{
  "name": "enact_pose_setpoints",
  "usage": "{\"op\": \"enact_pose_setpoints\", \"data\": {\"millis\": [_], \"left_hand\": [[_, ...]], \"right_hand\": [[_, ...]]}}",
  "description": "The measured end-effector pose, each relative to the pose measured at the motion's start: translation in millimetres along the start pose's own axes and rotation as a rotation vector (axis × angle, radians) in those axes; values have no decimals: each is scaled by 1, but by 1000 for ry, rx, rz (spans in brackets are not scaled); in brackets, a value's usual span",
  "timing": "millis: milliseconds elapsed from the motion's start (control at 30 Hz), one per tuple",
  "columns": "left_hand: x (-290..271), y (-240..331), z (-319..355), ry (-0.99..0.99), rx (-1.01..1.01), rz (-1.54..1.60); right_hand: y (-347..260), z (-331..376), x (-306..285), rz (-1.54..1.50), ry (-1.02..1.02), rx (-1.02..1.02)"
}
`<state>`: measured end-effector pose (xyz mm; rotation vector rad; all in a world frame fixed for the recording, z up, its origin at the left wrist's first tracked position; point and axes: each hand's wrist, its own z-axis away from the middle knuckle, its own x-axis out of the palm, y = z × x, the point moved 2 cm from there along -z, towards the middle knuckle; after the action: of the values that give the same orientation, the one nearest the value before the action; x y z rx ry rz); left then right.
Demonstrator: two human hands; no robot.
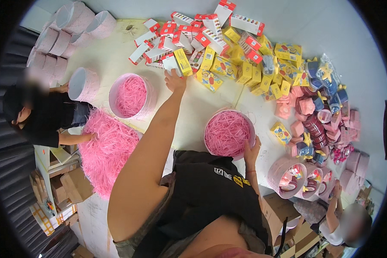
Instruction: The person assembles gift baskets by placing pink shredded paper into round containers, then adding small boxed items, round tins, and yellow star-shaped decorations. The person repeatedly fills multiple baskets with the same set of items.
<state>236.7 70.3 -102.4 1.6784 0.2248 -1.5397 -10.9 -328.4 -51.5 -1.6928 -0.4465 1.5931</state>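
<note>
My left arm stretches forward across the table, and my left hand (175,81) has its fingers closed on the near end of a small white-and-red box (170,63). A yellow box (183,62) lies right against that one, beside my fingers. Close to my body stands a round pink-patterned tub (207,145) filled with pink shredded paper (228,132). My right hand (251,151) grips its right rim, fingers on the outer wall. Another round tub (149,102), also holding pink shred, stands to the left of my forearm.
White-and-red boxes (210,41) and yellow boxes (245,73) are heaped at the back. Pink and blue items (318,116) pile up at right, near filled tubs (276,176) and a person (331,215). At left, another person (43,116) touches a pink shred heap (105,150); tubs (58,41) are stacked behind.
</note>
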Motion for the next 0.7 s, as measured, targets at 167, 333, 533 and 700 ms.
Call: {"op": "enact_pose_setpoints", "data": {"millis": [167, 333, 533, 700], "left_hand": [[-3, -61, -16, 371, 99, 566], [-102, -35, 141, -944, -549, 2241], [-149, 2, 279, -1296, -552, 2286], [-144, 2, 336, -1222, -670, 2117]], "right_hand": [[-84, -7, -17, 179, 289, -273], [-103, -35, -31, -415, -42, -193], [-172, -33, -20, -948, -463, -98], [-154, -32, -42, -1018, -587, -100]]}}
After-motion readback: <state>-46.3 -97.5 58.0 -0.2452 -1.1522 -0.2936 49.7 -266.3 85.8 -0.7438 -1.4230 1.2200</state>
